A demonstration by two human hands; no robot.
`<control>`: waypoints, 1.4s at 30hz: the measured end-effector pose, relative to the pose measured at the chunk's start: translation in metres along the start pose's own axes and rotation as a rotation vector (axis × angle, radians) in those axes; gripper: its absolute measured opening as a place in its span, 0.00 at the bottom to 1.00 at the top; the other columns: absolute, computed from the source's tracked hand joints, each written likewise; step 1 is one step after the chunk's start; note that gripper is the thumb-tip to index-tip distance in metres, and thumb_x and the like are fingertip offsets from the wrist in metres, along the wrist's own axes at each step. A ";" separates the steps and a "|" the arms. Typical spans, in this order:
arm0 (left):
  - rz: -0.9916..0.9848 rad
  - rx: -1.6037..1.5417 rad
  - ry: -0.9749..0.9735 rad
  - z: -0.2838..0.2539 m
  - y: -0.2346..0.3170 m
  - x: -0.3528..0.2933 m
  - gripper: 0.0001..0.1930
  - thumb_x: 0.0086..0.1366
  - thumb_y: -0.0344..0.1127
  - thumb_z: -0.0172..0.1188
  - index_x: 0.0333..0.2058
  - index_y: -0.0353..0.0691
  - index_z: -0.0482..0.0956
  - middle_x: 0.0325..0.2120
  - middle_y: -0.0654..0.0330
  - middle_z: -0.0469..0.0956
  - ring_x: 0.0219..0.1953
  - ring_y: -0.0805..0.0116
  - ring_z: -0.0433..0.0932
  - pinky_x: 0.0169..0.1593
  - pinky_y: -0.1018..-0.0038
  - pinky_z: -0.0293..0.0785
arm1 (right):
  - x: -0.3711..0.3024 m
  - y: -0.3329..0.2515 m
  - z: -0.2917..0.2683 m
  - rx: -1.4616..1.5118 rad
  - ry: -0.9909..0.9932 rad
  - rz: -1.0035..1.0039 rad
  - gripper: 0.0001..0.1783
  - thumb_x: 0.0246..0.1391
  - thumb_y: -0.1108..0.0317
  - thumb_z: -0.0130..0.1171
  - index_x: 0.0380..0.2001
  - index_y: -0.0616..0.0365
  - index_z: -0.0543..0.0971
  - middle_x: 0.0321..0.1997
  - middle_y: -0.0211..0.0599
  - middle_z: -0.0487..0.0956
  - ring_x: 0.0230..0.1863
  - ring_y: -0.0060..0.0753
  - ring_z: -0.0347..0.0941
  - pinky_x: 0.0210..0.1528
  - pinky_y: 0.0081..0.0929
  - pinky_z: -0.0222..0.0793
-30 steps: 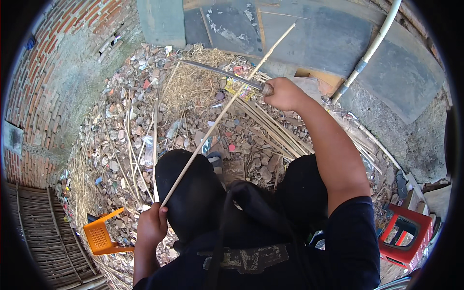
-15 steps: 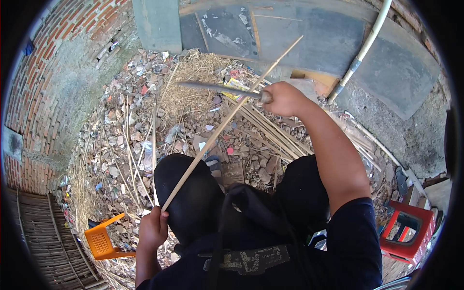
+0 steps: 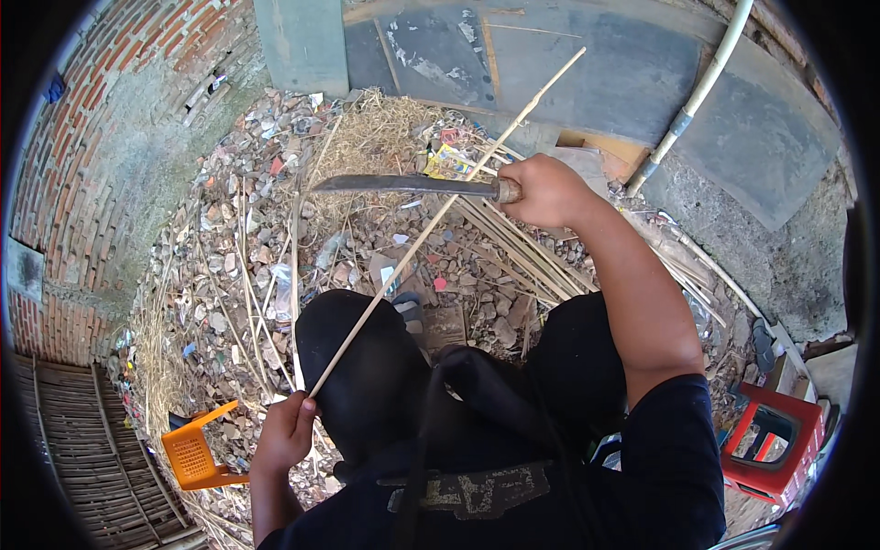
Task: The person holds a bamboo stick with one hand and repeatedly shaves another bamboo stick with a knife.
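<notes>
The long pale stick [image 3: 385,295] is over the left knee [image 3: 335,325]; it looks light and stiff, perhaps bending at its thin tip, and the near end seems good for gripping. Its long axis points far right from near left. The left hand [image 3: 287,429] pinches this near end; the right hand [image 3: 547,192] is closed around the handle of the knife [image 3: 403,184], whose blade points left

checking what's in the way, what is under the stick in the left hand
Either side of the stick, the dark-clad left knee and, farther along, rubble show below. The strip directly beneath is covered, as is any part inside the left hand. Knee contact cannot be judged.
</notes>
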State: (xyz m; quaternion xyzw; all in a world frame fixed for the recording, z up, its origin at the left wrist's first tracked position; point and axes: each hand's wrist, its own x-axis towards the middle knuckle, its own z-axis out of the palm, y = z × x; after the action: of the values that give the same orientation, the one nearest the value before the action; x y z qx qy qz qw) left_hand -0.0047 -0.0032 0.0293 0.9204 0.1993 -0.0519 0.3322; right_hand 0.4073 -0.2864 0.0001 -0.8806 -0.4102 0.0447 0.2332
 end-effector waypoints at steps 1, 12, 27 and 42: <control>0.000 0.001 0.001 -0.001 -0.001 -0.001 0.22 0.77 0.44 0.47 0.29 0.33 0.75 0.15 0.53 0.72 0.19 0.65 0.72 0.26 0.68 0.66 | -0.001 -0.005 -0.004 -0.008 -0.025 0.002 0.17 0.45 0.59 0.67 0.39 0.54 0.83 0.31 0.50 0.81 0.38 0.56 0.79 0.42 0.47 0.74; -0.202 -0.385 -0.175 -0.001 -0.007 -0.015 0.21 0.79 0.44 0.44 0.36 0.34 0.78 0.17 0.66 0.71 0.20 0.79 0.68 0.26 0.77 0.65 | 0.003 -0.016 0.001 -0.088 -0.176 0.007 0.18 0.47 0.54 0.69 0.36 0.54 0.83 0.30 0.48 0.81 0.39 0.55 0.79 0.42 0.48 0.73; -0.012 0.227 0.195 0.036 -0.006 -0.004 0.12 0.71 0.39 0.55 0.34 0.36 0.70 0.18 0.43 0.74 0.23 0.34 0.76 0.26 0.49 0.69 | 0.015 -0.008 0.027 0.145 -0.113 0.058 0.14 0.48 0.60 0.65 0.35 0.57 0.82 0.28 0.49 0.81 0.33 0.51 0.78 0.39 0.44 0.73; 0.010 0.269 0.072 0.023 -0.017 -0.002 0.14 0.72 0.43 0.54 0.37 0.36 0.70 0.17 0.43 0.75 0.23 0.35 0.76 0.25 0.50 0.69 | 0.018 -0.013 0.029 0.238 -0.083 0.031 0.15 0.47 0.61 0.65 0.34 0.60 0.82 0.23 0.47 0.78 0.28 0.47 0.76 0.37 0.42 0.71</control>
State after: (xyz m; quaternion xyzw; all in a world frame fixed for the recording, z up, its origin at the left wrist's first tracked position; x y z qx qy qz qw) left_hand -0.0128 -0.0065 0.0026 0.9589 0.1981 -0.0433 0.1986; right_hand 0.4025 -0.2550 -0.0179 -0.8503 -0.3974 0.1334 0.3182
